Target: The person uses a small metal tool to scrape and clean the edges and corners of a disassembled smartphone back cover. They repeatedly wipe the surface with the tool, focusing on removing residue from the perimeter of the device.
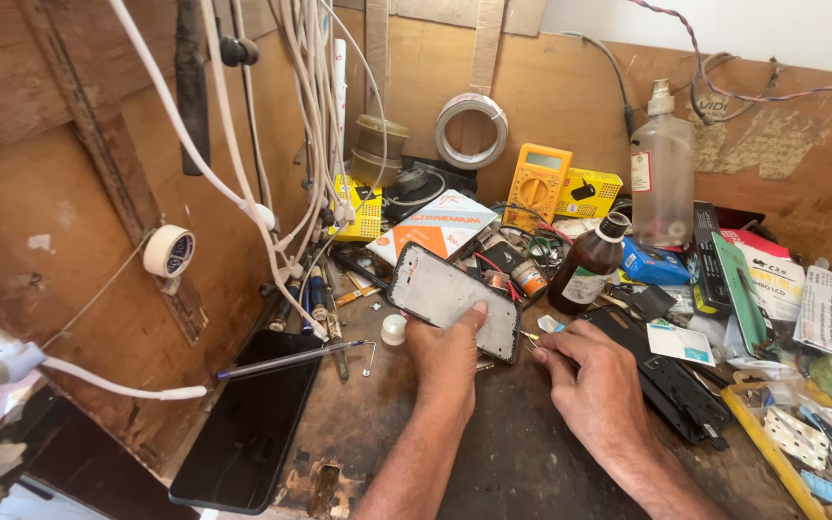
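My left hand (447, 354) grips a dark phone frame (445, 294) by its lower edge and holds it tilted above the worn wooden bench (522, 462), inner side facing me. My right hand (589, 377) rests just right of it, thumb and forefinger pinched near a small part (530, 337) at the frame's lower right corner. I cannot tell what the part is. A black phone back cover (671, 380) lies beside my right hand.
A black phone screen (247, 429) lies at the left with a metal rod (291, 359) above it. A brown bottle (586, 265), clear spray bottle (662, 178), yellow multimeter (536, 183), boxes and tools crowd the back. White cables (243, 183) hang on the left wall.
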